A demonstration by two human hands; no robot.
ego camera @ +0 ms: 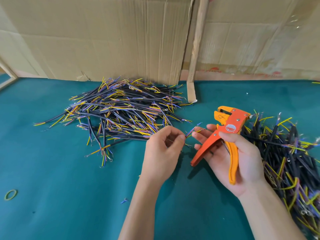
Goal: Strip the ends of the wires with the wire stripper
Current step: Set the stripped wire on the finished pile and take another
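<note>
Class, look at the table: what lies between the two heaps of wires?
In the head view, both hands work between the left heap and right heap: the left hand pinches a wire, the right hand holds the wire stripper.

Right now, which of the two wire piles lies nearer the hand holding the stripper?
The pile on the right, lying just behind the right hand gripping the orange wire stripper; the other pile lies far left, by the cardboard.

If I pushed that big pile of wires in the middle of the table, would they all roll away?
Probably not. The wire pile is a tangle of short crisscrossed pieces, so they would likely drag together rather than roll. The green table cover looks soft and felt-like, which may add grip. The thin splayed ends would probably bend and snag one another.
</note>
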